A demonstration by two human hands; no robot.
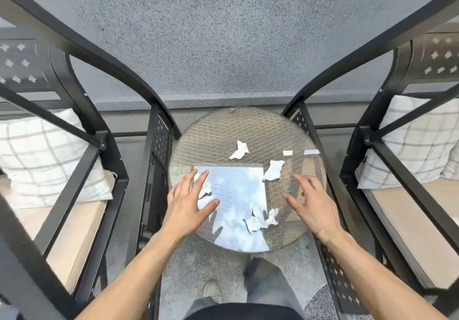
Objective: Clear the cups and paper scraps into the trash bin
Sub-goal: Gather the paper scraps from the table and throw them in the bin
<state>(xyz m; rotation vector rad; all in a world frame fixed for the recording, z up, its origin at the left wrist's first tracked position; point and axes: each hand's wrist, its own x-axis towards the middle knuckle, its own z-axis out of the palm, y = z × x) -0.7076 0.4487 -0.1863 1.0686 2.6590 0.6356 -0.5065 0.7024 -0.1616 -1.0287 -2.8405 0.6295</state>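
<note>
Torn white paper scraps lie scattered on the round glass-topped table [218, 126]: one scrap [239, 150] near the middle, another [273, 170] just right of it, a crumpled cluster [260, 219] toward the near edge, and a small piece [205, 190] partly hidden under the left hand's fingers [200, 180]. The left hand [188, 203] hovers over the table's left side with fingers spread, holding nothing. The right hand [310, 203] is over the right side, likewise spread wide and empty, near the second scrap but apart from it. The glass reflects bright sky. A black metal chair [94, 131] with a checked pillow [37, 156] stands at each side.
</note>
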